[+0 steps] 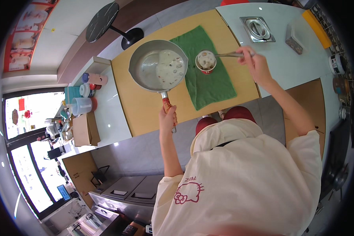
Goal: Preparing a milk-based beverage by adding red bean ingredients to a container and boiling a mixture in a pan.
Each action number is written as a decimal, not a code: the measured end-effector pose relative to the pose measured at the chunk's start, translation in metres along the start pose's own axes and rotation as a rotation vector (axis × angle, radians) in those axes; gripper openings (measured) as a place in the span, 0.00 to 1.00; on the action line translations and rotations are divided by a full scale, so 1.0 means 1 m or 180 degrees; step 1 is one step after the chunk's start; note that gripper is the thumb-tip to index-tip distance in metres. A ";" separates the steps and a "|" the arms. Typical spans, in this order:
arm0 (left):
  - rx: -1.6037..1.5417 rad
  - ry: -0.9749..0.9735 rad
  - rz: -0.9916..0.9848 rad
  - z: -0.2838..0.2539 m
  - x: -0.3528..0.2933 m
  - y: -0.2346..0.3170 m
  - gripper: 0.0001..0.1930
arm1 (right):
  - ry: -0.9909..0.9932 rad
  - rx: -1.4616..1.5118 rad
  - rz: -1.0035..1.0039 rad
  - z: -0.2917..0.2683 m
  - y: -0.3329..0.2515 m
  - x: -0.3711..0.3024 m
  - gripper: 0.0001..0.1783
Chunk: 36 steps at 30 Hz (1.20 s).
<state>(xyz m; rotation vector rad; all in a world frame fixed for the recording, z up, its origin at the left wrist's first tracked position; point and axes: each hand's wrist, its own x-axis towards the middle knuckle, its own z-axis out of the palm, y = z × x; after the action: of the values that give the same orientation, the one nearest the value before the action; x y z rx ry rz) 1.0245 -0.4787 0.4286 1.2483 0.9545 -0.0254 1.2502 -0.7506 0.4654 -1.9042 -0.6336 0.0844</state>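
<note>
My left hand [168, 117] is closed around the red-patterned handle of a grey saucepan [143, 70], holding it level over the wooden board. Inside the pan is a milky white liquid [170, 70] with small brown pieces, gathered on its right side. In my right hand [257, 67] is a metal ladle [229, 54], gripped near the end of its handle. The ladle's head is at the mouth of a small white and red paper cup [207, 71]; white stuff with brown pieces shows there. The cup stands on a green cloth [220, 86].
The cloth lies on a wooden board [139, 118] between white counters. To the right sit a steel lidded container [257, 29] and a clear plastic box [295, 39]. At the left are a translucent jug [82, 106], a pink bottle [96, 79] and a cardboard box [85, 129]. Beyond stands a round black table [102, 22].
</note>
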 end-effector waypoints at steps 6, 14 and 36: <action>-0.0059 0.0149 -0.0004 -0.008 -0.005 -0.001 0.07 | -0.0992 -0.1243 -0.1468 0.000 0.010 -0.048 0.17; -0.0120 0.0032 0.0002 -0.007 -0.014 0.002 0.07 | -0.0390 -0.0625 -0.1449 -0.017 -0.013 -0.035 0.20; 0.0045 -0.0205 0.0139 0.003 -0.040 0.011 0.07 | -0.1524 -0.0528 -0.1872 0.018 -0.049 -0.009 0.23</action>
<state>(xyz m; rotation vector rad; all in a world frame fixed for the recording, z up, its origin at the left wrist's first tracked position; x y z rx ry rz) 1.0064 -0.4958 0.4618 1.2738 0.8725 -0.0377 1.2174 -0.7257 0.4991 -1.7854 -1.5418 0.1125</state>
